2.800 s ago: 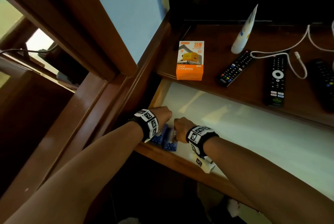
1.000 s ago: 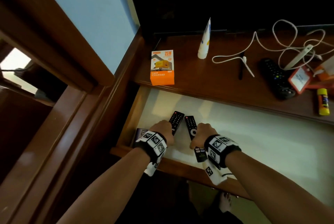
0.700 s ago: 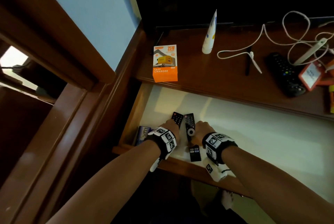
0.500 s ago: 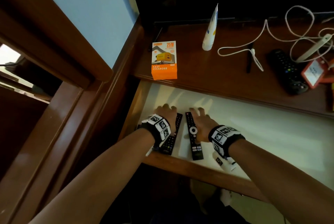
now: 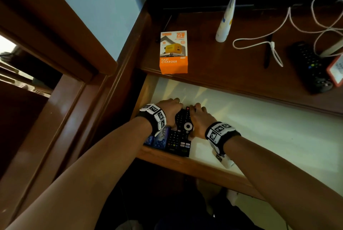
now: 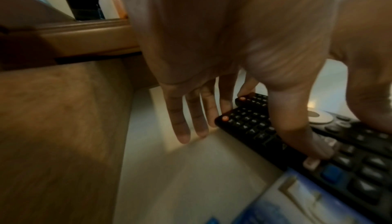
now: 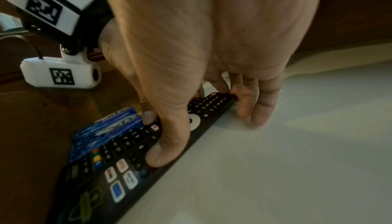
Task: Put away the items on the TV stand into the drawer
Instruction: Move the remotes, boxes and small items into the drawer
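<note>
Inside white-lined wooden drawer [image 5: 269,137]: two slim black remotes [image 5: 181,137], hands flat.

I see a pale blue wall [image 5: 96,5] at upper left, edged by dark reddish-brown wooden trim [image 5: 55,40]. Past the trim on the far left a bright opening [image 5: 5,48] glows. The room is dim and warm-lit; glossy wood catches soft highlights, and the upper right falls into black.

Both forearms are bare, no sleeves. Each wrist wears a black band [image 5: 234,134] carrying white blocks [image 5: 155,112] printed with black square markers; a white camera pod [image 7: 60,72] with a thin black cable hangs beneath.
</note>
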`<action>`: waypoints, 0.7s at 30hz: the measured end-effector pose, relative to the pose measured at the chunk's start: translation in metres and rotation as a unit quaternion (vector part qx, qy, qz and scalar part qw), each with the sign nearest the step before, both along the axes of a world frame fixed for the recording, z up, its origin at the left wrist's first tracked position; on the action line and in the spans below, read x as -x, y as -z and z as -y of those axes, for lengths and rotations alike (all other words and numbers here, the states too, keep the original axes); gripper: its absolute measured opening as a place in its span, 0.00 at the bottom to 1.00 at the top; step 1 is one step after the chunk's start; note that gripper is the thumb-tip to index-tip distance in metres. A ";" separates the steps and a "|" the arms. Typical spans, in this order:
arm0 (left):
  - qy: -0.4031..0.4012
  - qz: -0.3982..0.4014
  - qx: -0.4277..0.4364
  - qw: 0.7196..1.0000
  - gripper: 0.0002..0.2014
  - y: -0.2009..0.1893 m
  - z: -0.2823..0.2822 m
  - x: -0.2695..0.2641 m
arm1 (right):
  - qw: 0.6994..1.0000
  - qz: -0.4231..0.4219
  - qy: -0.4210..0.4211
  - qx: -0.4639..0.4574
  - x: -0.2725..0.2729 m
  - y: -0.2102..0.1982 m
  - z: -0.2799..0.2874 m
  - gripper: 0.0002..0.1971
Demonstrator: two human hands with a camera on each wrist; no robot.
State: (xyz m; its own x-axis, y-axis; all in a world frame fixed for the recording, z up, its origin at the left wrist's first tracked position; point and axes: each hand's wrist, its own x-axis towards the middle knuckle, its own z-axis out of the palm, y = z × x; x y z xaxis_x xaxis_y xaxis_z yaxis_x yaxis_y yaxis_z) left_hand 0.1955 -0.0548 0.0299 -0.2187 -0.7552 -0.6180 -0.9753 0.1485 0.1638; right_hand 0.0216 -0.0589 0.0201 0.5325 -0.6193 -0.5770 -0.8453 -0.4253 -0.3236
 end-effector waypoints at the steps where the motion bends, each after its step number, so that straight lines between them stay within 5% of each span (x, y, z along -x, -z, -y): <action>1: -0.006 -0.002 0.000 1.000 0.39 0.000 -0.001 -0.001 | 1.000 0.000 0.001 0.003 -0.003 0.000 0.000 0.65; 8: -0.044 -0.003 0.003 0.999 0.35 -0.018 -0.002 0.013 | 0.998 0.043 0.044 -0.012 0.011 -0.006 0.000 0.65; 12: -0.088 -0.069 0.082 0.990 0.25 -0.044 0.010 0.041 | 0.976 0.150 0.144 0.059 0.047 -0.029 0.009 0.33; 15: -0.111 -0.146 0.156 0.971 0.17 -0.071 0.023 0.076 | 0.932 0.233 0.229 0.157 0.088 -0.053 0.025 0.10; 21: -0.174 -0.262 0.329 0.890 0.04 -0.114 0.071 0.153 | 0.848 0.239 0.376 0.288 0.183 -0.105 0.069 0.06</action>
